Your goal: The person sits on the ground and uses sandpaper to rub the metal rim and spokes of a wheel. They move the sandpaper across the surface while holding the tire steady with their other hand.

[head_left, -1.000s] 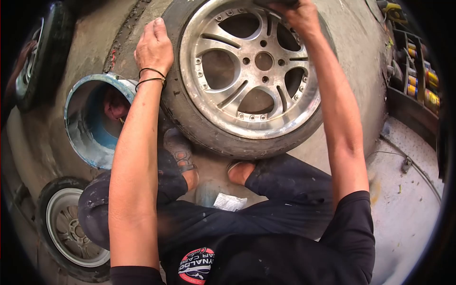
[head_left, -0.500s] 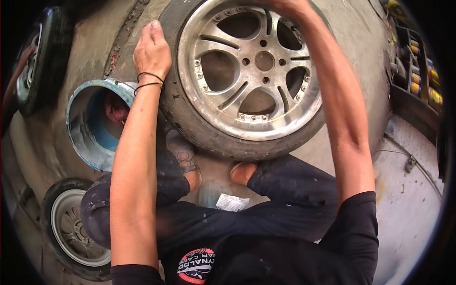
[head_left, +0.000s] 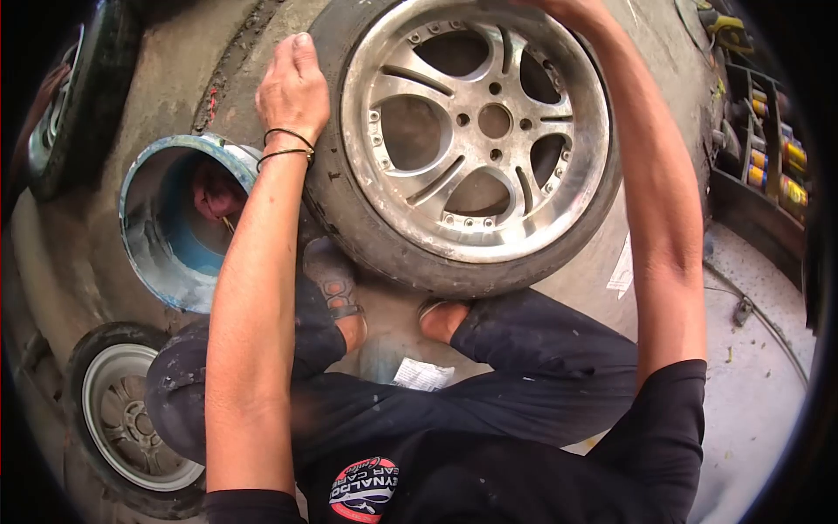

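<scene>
Open spoke gaps (head_left: 412,133); bucket (head_left: 159,237) near tyre (head_left: 436,272)

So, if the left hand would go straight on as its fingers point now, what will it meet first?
Its way looks free up to the picture's top edge: the left hand points along the concrete floor. The tire runs close beside that line, so it might brush it; depth is unclear.

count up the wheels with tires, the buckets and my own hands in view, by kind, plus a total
Wheels with tires: 3 (big wheel, lower left wheel, upper left wheel)
Buckets: 1 (blue-rimmed bucket)
Your hands: 2 (left hand; right hand, partly cut off at the top edge)
Total: 6
</scene>
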A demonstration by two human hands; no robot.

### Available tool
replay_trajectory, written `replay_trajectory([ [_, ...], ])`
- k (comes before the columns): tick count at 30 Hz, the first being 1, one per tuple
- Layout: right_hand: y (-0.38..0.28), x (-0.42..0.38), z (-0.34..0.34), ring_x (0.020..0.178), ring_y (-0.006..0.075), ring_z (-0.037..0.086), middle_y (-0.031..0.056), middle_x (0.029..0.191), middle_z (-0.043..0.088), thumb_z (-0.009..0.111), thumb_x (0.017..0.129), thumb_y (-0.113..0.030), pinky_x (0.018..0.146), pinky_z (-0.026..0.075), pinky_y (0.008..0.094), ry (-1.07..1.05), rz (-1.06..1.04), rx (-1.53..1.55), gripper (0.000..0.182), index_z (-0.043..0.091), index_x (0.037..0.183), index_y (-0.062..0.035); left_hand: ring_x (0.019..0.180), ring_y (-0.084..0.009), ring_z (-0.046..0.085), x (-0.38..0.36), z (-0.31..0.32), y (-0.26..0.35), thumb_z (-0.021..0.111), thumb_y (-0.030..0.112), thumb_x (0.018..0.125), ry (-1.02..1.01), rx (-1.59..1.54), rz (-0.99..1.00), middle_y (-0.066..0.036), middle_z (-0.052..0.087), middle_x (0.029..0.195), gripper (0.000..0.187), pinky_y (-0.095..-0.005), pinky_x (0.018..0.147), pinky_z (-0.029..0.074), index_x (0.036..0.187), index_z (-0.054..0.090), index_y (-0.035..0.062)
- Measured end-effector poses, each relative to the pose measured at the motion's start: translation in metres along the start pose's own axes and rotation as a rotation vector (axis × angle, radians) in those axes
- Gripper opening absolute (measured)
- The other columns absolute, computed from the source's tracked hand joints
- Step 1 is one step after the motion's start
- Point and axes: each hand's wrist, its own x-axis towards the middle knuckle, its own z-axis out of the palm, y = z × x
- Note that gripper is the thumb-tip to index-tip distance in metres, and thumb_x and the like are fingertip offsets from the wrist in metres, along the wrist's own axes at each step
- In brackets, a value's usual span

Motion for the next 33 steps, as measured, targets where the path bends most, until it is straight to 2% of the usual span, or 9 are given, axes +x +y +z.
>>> replay_trajectory([
  [10, 0.008, -0.035, -0.029, 0.095, 0.0205, 0.075, 0.0123, 0.106, 0.081, 0.091, 0.082, -0.028, 0.086, 0.06, 0.0379, 0.036, -0.013, 0.022, 0.044, 0.079, 0.116, -0.0032, 0.125, -0.0423, 0.065, -0.001, -0.003, -0.001, 0.035, 0.055, 0.112, 0.032, -0.007, 0.006, -0.02, 0.071, 0.133, 0.058, -0.0515, 0.109, 0.047, 0.138, 0.065, 0.0131],
  [12, 0.052, -0.017, -0.023, 0.095, 0.0194, 0.075, 0.011, 0.106, 0.081, 0.091, 0.083, -0.028, 0.086, 0.06, 0.038, -0.034, -0.007, 0.072, 0.043, 0.079, 0.118, -0.0046, 0.133, -0.0452, 0.058, 0.001, -0.005, 0.007, 0.034, 0.052, 0.113, -0.057, 0.009, 0.014, -0.027, 0.065, 0.14, 0.064, -0.0482, 0.113, 0.044, 0.142, 0.062, 0.0036],
  [13, 0.01, -0.031, -0.02, 0.096, 0.0203, 0.075, 0.0117, 0.107, 0.081, 0.089, 0.083, -0.022, 0.088, 0.06, 0.0377, -0.005, 0.095, 0.125, 0.041, 0.078, 0.119, -0.0054, 0.125, -0.044, 0.064, 0.004, 0.0, 0.002, 0.034, 0.056, 0.111, -0.021, 0.032, 0.032, -0.021, 0.07, 0.133, 0.059, -0.0517, 0.108, 0.047, 0.139, 0.064, 0.013],
  [16, 0.01, -0.02, 0.004, 0.097, 0.0249, 0.075, 0.0137, 0.107, 0.081, 0.084, 0.081, -0.011, 0.091, 0.058, 0.0376, 0.095, -0.043, -0.01, 0.038, 0.077, 0.118, -0.004, 0.126, -0.0442, 0.063, 0.001, -0.001, 0.001, 0.033, 0.055, 0.111, -0.003, -0.023, -0.004, -0.021, 0.07, 0.134, 0.06, -0.0516, 0.108, 0.047, 0.141, 0.063, 0.0127],
  [20, 0.052, -0.028, -0.029, 0.093, 0.0197, 0.076, 0.0124, 0.105, 0.081, 0.086, 0.081, -0.016, 0.084, 0.06, 0.0358, 0.015, 0.054, 0.207, 0.037, 0.08, 0.116, -0.0072, 0.128, -0.0438, 0.063, 0.001, -0.004, 0.004, 0.032, 0.056, 0.111, -0.02, 0.017, -0.016, -0.021, 0.069, 0.135, 0.061, -0.0516, 0.108, 0.047, 0.141, 0.063, 0.0121],
  [22, 0.027, -0.031, -0.032, 0.089, 0.0175, 0.075, 0.0111, 0.102, 0.081, 0.087, 0.082, -0.021, 0.08, 0.06, 0.0348, -0.034, 0.065, 0.03, 0.035, 0.081, 0.114, -0.0087, 0.128, -0.0439, 0.062, 0.001, -0.004, 0.003, 0.032, 0.055, 0.111, -0.025, 0.037, -0.009, -0.021, 0.069, 0.135, 0.061, -0.0517, 0.108, 0.047, 0.141, 0.063, 0.0122],
  [24, 0.003, -0.03, -0.023, 0.088, 0.0223, 0.076, 0.0124, 0.099, 0.081, 0.087, 0.08, -0.026, 0.08, 0.06, 0.0369, -0.035, -0.079, 0.132, 0.037, 0.081, 0.111, -0.0072, 0.128, -0.044, 0.062, 0.003, -0.002, 0.008, 0.032, 0.055, 0.112, -0.028, 0.046, 0.01, -0.021, 0.069, 0.135, 0.061, -0.0519, 0.108, 0.047, 0.141, 0.063, 0.0123],
  [26, 0.015, -0.002, 0.01, 0.091, 0.0314, 0.077, 0.0172, 0.1, 0.08, 0.087, 0.076, -0.029, 0.082, 0.061, 0.0413, 0.045, 0.025, -0.184, 0.043, 0.079, 0.11, -0.0043, 0.127, -0.0438, 0.063, 0.0, -0.005, 0.007, 0.032, 0.056, 0.112, -0.041, 0.025, -0.041, -0.021, 0.069, 0.135, 0.06, -0.0519, 0.108, 0.047, 0.141, 0.063, 0.0134],
  [33, 0.023, -0.03, 0.002, 0.093, 0.0172, 0.075, 0.0084, 0.103, 0.082, 0.088, 0.082, -0.023, 0.084, 0.06, 0.0364, 0.103, 0.018, 0.026, 0.039, 0.078, 0.116, -0.008, 0.129, -0.0431, 0.062, 0.002, 0.0, -0.006, 0.031, 0.056, 0.111, -0.035, 0.053, 0.0, -0.02, 0.068, 0.137, 0.059, -0.0525, 0.11, 0.045, 0.143, 0.062, 0.0158],
])
